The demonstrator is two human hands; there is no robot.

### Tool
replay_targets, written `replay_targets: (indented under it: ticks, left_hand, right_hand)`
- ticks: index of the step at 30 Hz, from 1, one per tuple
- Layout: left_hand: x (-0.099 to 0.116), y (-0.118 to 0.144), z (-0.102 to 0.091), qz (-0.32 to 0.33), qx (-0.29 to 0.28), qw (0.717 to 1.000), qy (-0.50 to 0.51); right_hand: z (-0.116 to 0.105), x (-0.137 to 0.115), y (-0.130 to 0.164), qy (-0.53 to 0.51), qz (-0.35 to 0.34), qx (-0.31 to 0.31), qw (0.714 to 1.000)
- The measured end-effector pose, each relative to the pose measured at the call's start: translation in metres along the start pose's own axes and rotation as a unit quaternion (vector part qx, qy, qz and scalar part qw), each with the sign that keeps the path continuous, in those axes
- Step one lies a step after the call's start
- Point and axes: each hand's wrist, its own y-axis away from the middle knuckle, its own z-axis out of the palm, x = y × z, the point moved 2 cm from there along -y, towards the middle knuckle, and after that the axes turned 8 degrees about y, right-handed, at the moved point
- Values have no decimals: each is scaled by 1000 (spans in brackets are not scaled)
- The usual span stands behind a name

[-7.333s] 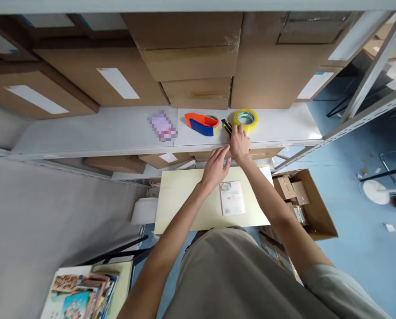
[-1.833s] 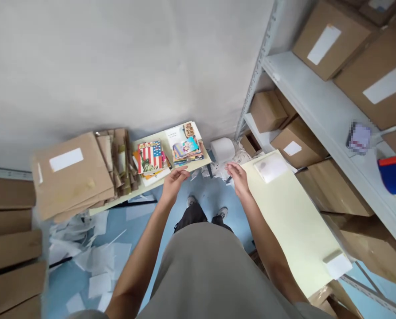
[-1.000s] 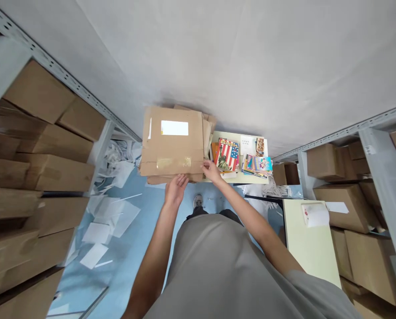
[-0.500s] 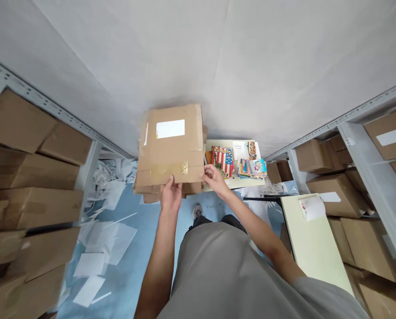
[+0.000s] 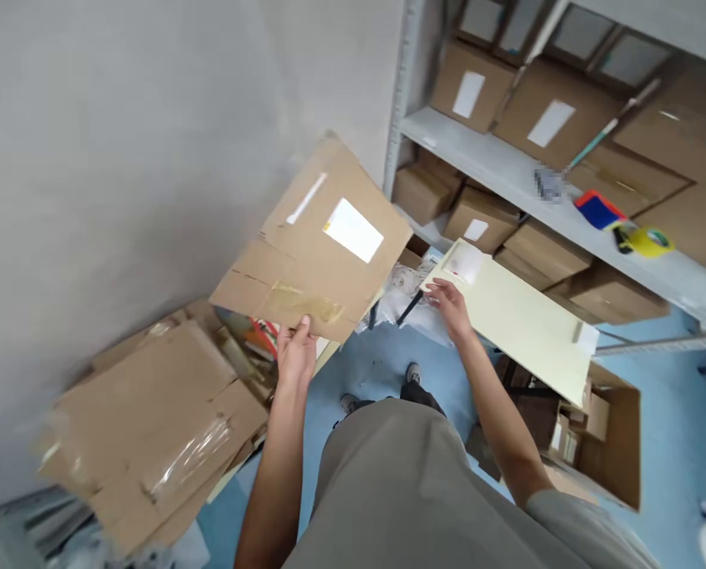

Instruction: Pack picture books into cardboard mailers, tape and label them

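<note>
Flattened cardboard box (image 5: pixel 320 249) raised and tilted, white label up, pinched at its near edge by left hand (image 5: pixel 296 356), arm stretched forward. Right hand (image 5: pixel 452 308) free, fingers (image 5: pixel 439 291) loosely spread, just short of pale counter (image 5: pixel 524 324). Cardboard stack (image 5: pixel 151 427) below left.
</note>
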Motion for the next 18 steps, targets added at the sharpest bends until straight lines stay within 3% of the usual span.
replay_targets:
  ticks: [4,9,14,18]
  left_hand:
    - [-52,1,79,-24,-69,996,-42]
    - [-115,13,176,-80,-169,979,-81]
    - [-177,34,258,-168,-227,953,-114]
    - [-221,56,305,-232,-267,926,-133]
  right_hand:
    - [-130,12,-6,-25,-5,122,992]
    - [-259,34,-13,-31,3,200,979]
    - [-355,50,-22,7,23,201,979]
    - [-408,69,-22,22,32,182,983]
